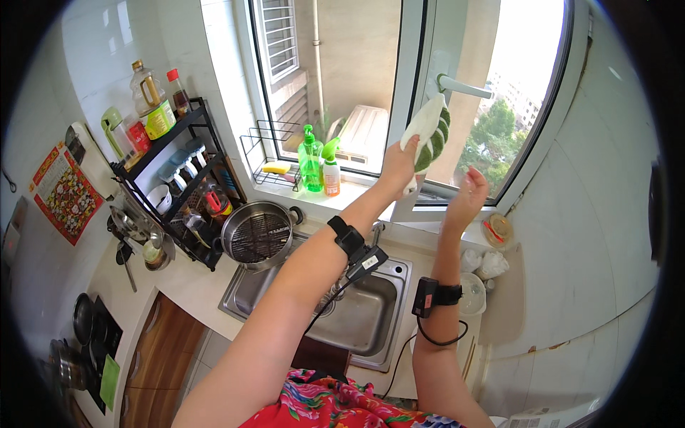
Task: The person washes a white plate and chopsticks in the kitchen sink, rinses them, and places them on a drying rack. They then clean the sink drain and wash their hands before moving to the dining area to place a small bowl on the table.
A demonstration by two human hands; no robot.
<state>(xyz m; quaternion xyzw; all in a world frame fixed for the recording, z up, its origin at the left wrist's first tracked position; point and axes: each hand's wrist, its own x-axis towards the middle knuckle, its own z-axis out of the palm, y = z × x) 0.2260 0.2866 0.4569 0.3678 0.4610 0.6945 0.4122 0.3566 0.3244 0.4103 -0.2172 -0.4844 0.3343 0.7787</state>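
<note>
My left hand (401,166) grips a white and green patterned cloth (424,134), raised in front of the window frame just below the white window handle (464,87). The cloth hangs in folds, so its full shape is hidden. To the right, my right hand (467,199) is lifted before the window glass, fingers loosely bent and a little apart, with nothing seen in it. A black strap with a small device sits on each forearm. Below my arms lies the stainless steel sink (369,299), partly covered by the left forearm.
On the sill stand a green pump bottle (310,163), a spray bottle (331,174) and a wire rack (267,160) with a yellow sponge (276,168). A steel pot (257,235) is left of the sink, beside a black condiment shelf (176,176). A lidded jar (497,230) and bowl (472,294) stand right.
</note>
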